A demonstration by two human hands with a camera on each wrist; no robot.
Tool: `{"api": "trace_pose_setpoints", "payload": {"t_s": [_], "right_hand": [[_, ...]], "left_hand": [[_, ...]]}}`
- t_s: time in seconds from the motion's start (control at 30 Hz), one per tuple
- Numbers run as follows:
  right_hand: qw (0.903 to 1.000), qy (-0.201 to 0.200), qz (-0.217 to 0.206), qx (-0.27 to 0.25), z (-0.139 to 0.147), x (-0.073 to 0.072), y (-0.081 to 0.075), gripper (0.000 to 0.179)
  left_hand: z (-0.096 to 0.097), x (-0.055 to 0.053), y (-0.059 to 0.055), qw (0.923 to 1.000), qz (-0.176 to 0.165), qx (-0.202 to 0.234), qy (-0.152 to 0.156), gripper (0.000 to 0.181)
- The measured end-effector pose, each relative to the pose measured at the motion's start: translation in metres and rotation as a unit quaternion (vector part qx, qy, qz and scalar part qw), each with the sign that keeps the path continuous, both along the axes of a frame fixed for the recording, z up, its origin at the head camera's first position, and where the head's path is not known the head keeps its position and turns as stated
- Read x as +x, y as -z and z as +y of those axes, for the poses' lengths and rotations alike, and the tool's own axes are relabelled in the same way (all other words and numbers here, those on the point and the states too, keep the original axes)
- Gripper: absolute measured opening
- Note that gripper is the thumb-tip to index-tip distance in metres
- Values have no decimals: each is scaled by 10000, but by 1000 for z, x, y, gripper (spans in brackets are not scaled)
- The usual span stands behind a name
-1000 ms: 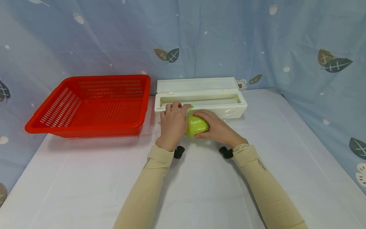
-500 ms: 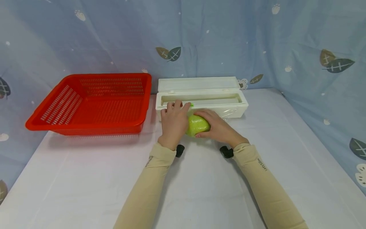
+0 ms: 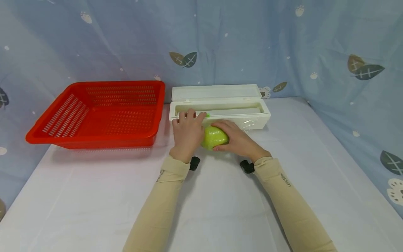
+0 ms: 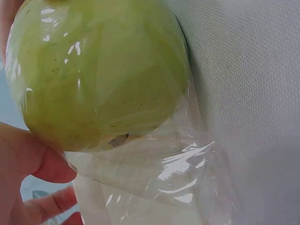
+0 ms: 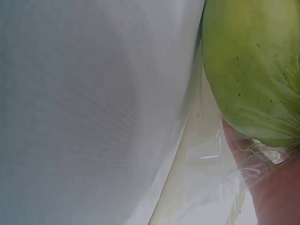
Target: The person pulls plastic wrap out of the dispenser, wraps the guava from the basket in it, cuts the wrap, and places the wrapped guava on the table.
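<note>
A rounded green fruit (image 3: 215, 138), apple-like and wrapped in shiny clear film, sits in front of a white cling film box (image 3: 248, 123). My right hand (image 3: 237, 139) grips the fruit from the right, fingers over its top and thumb at the near side. Over the box's front edge curl the fingers of my left hand (image 3: 188, 135). A small bright green slider (image 3: 207, 114) shows at its fingertip; the rest is hidden. In the left wrist view, clear cling film (image 4: 183, 173) stretches away from the fruit beside the left fingers.
The box's lid (image 3: 215, 92) stands raised at the back, with a white roll (image 3: 234, 112) inside. To the left is a red plastic basket (image 3: 104, 143) with slotted walls. A white cloth (image 3: 220, 210) covers the table, and a blue patterned curtain (image 3: 239, 45) hangs behind.
Both hands keep their hold. The view drifts slightly, and the green slider appears a little further left along the box's edge, with the left hand following.
</note>
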State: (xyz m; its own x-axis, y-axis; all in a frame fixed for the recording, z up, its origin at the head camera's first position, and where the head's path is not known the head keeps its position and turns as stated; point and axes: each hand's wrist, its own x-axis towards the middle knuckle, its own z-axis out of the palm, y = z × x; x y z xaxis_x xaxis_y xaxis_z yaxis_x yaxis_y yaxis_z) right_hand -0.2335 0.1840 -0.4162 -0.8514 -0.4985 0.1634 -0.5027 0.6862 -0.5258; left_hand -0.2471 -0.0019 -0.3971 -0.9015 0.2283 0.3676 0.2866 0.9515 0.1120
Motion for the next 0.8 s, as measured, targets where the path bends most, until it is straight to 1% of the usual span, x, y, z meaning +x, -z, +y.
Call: {"api": "trace_pose_setpoints", "payload": {"t_s": [0.13, 0.23, 0.4, 0.53, 0.67, 0.8], "right_hand": [[10000, -21, -17, 11, 0, 0, 1, 79], [10000, -12, -44, 42, 1, 0, 1, 79], [9999, 17, -67, 95, 3, 2, 0, 80], [9999, 18, -84, 105, 3, 2, -1, 81], [9999, -16, -121, 84, 2, 1, -3, 81], [9999, 11, -112, 50, 0, 0, -4, 80]], "left_hand": [[0, 0, 1, 9999, -37, -91, -52, 39], [1, 0, 4, 9999, -6, -153, -29, 40], [3, -1, 10, 9997, 30, -230, 89, 42], [2, -1, 13, 9993, 2, -247, 273, 48], [0, 0, 13, 9989, 107, -191, 423, 51], [0, -1, 12, 9988, 213, 20, 430, 49]]}}
